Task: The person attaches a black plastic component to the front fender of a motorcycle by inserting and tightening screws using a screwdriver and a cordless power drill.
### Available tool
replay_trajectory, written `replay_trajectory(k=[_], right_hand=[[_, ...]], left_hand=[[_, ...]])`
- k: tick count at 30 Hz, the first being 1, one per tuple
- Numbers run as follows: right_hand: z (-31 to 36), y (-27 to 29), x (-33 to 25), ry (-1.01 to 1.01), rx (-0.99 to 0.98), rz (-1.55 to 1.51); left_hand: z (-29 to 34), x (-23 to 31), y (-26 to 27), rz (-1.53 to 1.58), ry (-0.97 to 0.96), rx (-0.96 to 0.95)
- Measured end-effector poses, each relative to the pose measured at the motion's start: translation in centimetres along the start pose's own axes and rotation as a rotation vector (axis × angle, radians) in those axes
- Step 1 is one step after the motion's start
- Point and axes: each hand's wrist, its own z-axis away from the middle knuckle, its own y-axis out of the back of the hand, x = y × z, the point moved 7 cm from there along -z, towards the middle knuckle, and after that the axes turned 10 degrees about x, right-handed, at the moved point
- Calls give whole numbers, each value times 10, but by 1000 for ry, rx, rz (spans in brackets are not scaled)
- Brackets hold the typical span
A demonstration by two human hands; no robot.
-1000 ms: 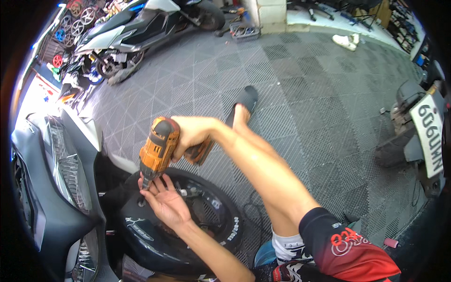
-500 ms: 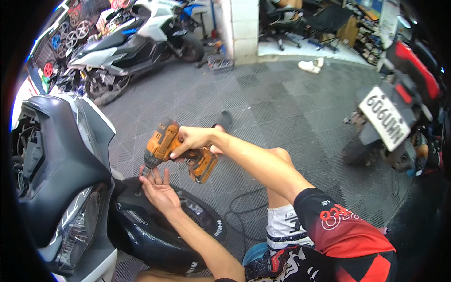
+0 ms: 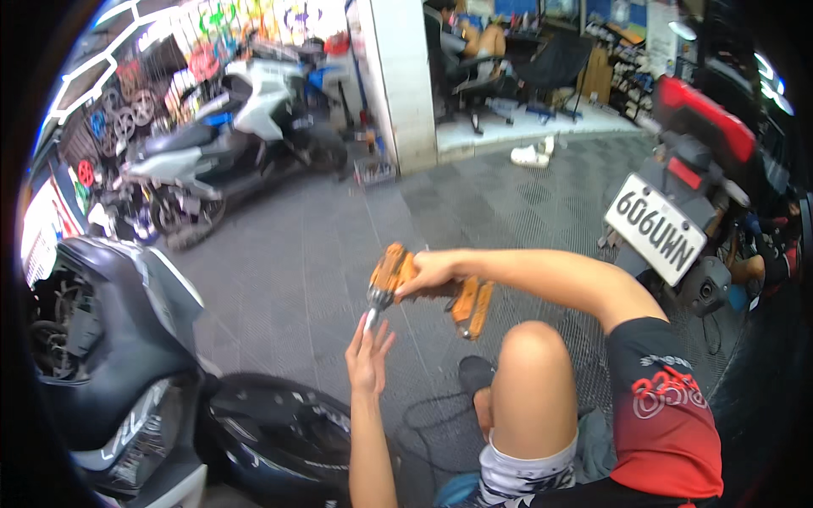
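Note:
My right hand (image 3: 432, 273) is wrapped round the grip of an orange and black cordless impact driver (image 3: 393, 267). The tool points down and a little left, with a metal socket bit (image 3: 372, 318) in its nose. Up from below comes my left hand (image 3: 367, 364), fingers stretched and apart, its fingertips touching or right beside the bit. Both hands are over the floor, to the right of a scooter's glossy black front fender (image 3: 275, 423). The scooter's dark front body (image 3: 127, 313) and headlight (image 3: 144, 440) fill the lower left.
A white and grey scooter (image 3: 212, 144) stands at the far left. At the right is a motorcycle's rear with a white plate (image 3: 656, 229). White shoes (image 3: 532, 155) lie near a raised step. A cable (image 3: 423, 423) trails by my foot. Someone sits beyond the pillar (image 3: 406, 85).
Both hands and the impact driver have moved right, off the black fender and out over the floor. The view has shifted as well, and my knee shows more fully.

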Motion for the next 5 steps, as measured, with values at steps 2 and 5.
replay_trajectory(k=[2, 5], right_hand=[[32, 12, 59, -98, -59, -184], [76, -18, 220, -111, 42, -535]], left_hand=[[-12, -41, -25, 92, 31, 60], [-41, -116, -40, 89, 204, 130]])
